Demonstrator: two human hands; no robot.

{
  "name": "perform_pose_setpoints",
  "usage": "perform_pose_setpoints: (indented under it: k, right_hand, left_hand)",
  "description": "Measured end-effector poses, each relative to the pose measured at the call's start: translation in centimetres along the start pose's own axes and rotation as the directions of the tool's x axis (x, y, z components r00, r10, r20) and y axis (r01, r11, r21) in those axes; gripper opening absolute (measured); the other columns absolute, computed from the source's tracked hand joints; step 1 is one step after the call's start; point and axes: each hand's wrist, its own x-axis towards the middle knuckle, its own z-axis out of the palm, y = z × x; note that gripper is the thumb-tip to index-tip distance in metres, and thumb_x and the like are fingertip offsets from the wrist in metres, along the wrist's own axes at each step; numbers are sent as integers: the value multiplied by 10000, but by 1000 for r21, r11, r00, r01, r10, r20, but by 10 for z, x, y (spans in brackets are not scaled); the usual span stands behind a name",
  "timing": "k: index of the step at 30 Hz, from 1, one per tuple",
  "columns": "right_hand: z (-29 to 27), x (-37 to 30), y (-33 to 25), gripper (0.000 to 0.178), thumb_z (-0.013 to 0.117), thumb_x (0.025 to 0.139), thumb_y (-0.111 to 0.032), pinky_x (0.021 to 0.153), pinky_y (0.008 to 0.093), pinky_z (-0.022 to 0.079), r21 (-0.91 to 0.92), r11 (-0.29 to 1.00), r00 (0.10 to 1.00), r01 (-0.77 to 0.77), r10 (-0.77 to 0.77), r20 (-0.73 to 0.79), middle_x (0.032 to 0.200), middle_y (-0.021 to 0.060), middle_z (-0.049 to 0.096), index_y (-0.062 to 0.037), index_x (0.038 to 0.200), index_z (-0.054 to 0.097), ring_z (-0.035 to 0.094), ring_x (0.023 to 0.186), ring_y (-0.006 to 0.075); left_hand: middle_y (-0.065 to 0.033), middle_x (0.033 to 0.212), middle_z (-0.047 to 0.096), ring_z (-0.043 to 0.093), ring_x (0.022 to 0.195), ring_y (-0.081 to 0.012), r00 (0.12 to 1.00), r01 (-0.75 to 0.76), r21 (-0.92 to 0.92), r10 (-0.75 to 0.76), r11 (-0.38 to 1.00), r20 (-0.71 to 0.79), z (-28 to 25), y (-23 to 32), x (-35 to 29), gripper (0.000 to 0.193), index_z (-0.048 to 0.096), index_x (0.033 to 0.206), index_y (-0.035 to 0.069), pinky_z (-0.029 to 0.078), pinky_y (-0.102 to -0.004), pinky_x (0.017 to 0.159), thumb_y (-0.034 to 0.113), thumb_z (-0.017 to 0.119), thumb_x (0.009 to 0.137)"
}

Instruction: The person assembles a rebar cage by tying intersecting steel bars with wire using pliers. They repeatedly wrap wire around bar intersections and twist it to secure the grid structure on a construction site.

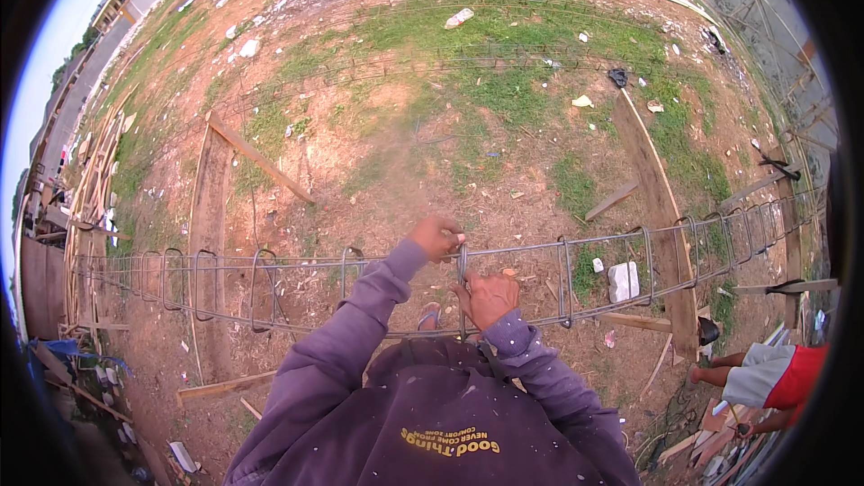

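Head view: the person stands against a long rebar cage (531, 246), both hands at one rectangular stirrup (463, 264) directly in front of the torso.

Risks noted. If that stirrup is loose, uneven pressure from the two hands could tilt it or slide it along the longitudinal bars, leaving it out of square. Fingertips close to the meeting of stirrup and bar could be pinched by a sudden shift. A hard pull toward the body might roll or drag the cage where it crosses the left plank (207, 207) and the right plank (650, 171); a sandalled foot (430, 316) appears near the lower bar and would be exposed to a drop. The left sleeve (351, 310) lies across the line of the cage and could snag on a neighbouring stirrup.

Position and hands. The stirrup stands just right of the left hand (437, 238), whose fingers and thumb are drawn narrow at its upper corner. The right hand (490, 298) sits lower, on the stirrup's other side, fingers curled and thumb against its leg. Whether either hand grips the steel firmly, or conceals a small item, cannot be told.
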Motion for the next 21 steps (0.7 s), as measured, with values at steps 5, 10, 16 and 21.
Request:
perform_pose_setpoints:
  k: [5, 10, 16, 21]
  right_hand:
    - [16, 8, -1, 124, 613, 750, -141, 569, 461, 484, -68, 997, 998, -25, 21, -56, 617, 154, 626, -46, 829, 610, 641, 594, 331]
    - [24, 12, -13, 143, 593, 752, -120, 616, 436, 488, -186, 979, 996, 80, -84, -12, 613, 150, 619, -28, 862, 592, 641, 616, 321]
    - [-4, 36, -8, 133, 579, 764, -100, 630, 416, 493, -287, 952, 994, 108, -99, 43, 641, 119, 661, -30, 866, 628, 676, 637, 280]
    - [0, 53, -29, 98, 600, 764, -102, 655, 418, 490, -299, 939, 973, 172, -116, 198, 661, 120, 660, -43, 822, 653, 682, 664, 276]
  left_hand:
    - [-100, 720, 684, 672, 593, -181, 993, -19, -12, 18, 1000, -117, 12, -5, 3, 236, 697, 988, 18, 540, -325, 510, 227, 685, 880]
    - [-108, 723, 677, 658, 605, -164, 980, -39, -237, -9, 971, -197, 24, -22, 13, 270, 683, 1019, -16, 534, -318, 541, 217, 681, 882]
    - [-86, 751, 676, 628, 645, -119, 968, -216, -80, 202, 973, -148, 17, -41, 20, 263, 672, 1042, -38, 521, -270, 583, 175, 688, 887]
    - [-103, 779, 696, 649, 660, -134, 945, -295, -3, 291, 956, -150, 14, -48, 31, 284, 664, 1038, -52, 522, -285, 605, 183, 694, 881]
